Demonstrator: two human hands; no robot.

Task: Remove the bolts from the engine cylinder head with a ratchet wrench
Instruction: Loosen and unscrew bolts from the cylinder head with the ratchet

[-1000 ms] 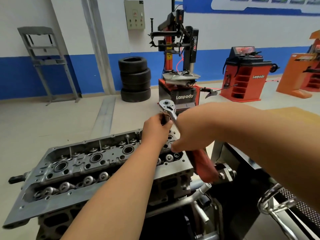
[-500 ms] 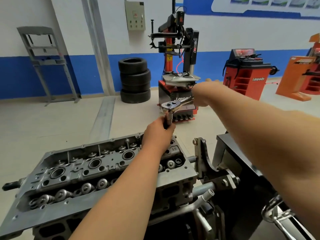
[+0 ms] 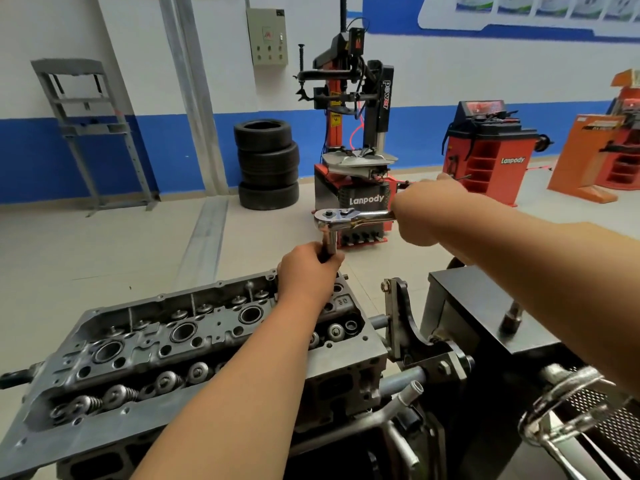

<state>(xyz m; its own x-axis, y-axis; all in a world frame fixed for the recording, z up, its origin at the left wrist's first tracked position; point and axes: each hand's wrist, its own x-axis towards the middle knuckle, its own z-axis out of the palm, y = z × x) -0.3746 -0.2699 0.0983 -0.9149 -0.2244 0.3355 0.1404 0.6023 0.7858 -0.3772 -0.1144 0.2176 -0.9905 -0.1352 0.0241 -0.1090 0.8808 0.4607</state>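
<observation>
Big picture first: the tyre changer (image 3: 353,133) towers at the back of the shop with a stack of tyres (image 3: 266,164) beside it, and down front sits the engine cylinder head (image 3: 214,327), a broad slab of grey cast metal lying flat, held at its right end by the engine stand bracket (image 3: 401,320). That casting looks heavy and rigid, so I'd say it won't budge under a hard pull; all the give will be in the tool. Both arms reach out over it. The right hand (image 3: 422,213) is wrapped in a full fist round the handle of the ratchet wrench (image 3: 353,216), which lies level well above the head, with the grip itself hidden inside the fingers. Out at the handle's end is the place to hold, where leverage is best. The left hand (image 3: 306,277) is curled tight round the extension bar (image 3: 329,241) just below the ratchet's chrome head, steadying it upright over the far right corner of the casting. Polished steel like that is stiff but slick, so a firm wrap matters, or the socket could rock off. The bolt itself? Buried under that left hand, so it can't be made out.
</observation>
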